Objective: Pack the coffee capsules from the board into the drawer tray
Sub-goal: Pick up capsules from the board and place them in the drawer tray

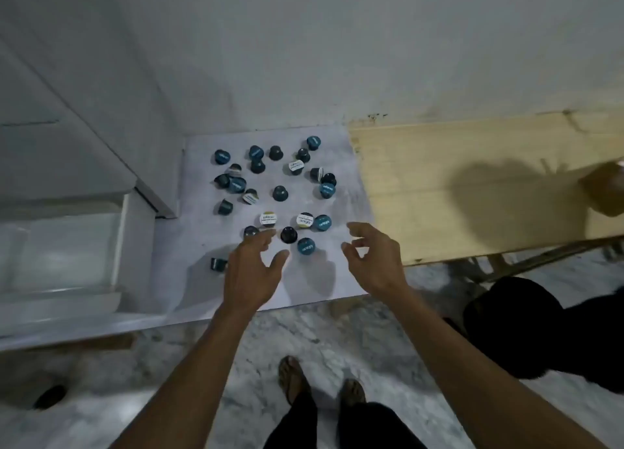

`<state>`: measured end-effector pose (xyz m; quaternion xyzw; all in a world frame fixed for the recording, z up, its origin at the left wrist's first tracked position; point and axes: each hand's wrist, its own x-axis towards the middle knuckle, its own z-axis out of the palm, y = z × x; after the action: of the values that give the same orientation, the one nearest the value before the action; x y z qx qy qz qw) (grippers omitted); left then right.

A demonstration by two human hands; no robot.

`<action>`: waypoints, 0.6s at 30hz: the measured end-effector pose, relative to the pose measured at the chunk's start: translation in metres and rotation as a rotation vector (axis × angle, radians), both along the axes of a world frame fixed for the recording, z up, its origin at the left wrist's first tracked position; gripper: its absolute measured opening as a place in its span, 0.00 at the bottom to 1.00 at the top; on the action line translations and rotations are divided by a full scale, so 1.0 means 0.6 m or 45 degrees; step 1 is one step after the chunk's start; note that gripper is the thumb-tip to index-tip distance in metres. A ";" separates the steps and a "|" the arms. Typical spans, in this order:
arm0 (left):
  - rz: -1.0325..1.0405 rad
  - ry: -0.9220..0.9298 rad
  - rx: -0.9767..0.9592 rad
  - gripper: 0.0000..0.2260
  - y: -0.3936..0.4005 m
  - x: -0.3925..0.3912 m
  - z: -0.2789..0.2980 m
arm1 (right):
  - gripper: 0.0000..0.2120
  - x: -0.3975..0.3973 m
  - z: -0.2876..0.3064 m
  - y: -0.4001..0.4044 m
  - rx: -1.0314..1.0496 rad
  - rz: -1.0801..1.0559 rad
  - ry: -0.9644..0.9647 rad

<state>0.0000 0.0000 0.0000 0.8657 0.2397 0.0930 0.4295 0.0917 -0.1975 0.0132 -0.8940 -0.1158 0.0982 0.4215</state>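
both hands empty: left hand [251, 273] with fingers spread loosely, right hand [373, 259] with fingers loosely curled, both above the near edge of the white board [341, 280]. roughly two dozen coffee capsules [280, 192] lie scattered on the board, the nearest, a dark capsule [288, 235], between the hands just beyond the left fingertips. one drawer tray [64, 252] stands open left of the board.

Single head view, wide-angle, high above board [209, 280], facing steeply down; hands near frame centre.
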 end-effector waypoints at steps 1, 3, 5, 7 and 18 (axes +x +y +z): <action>0.015 0.018 -0.020 0.20 -0.003 0.007 -0.020 | 0.18 0.008 -0.017 0.007 -0.012 0.003 0.015; 0.042 0.060 0.001 0.21 -0.015 0.021 -0.059 | 0.19 0.024 -0.051 0.023 -0.043 -0.005 0.032; 0.046 0.108 0.033 0.21 -0.029 0.032 -0.097 | 0.20 0.042 -0.086 0.039 -0.050 -0.003 0.018; 0.063 0.098 0.085 0.22 -0.041 0.038 -0.136 | 0.21 0.065 -0.123 0.052 -0.060 0.035 -0.043; 0.240 -0.165 0.437 0.20 -0.088 0.071 -0.217 | 0.17 0.114 -0.261 0.058 -0.047 0.203 -0.590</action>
<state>0.0424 -0.0528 -0.1301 0.8922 0.2721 0.2277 0.2796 0.1601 -0.1627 -0.1431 -0.8883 -0.2777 -0.0744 0.3582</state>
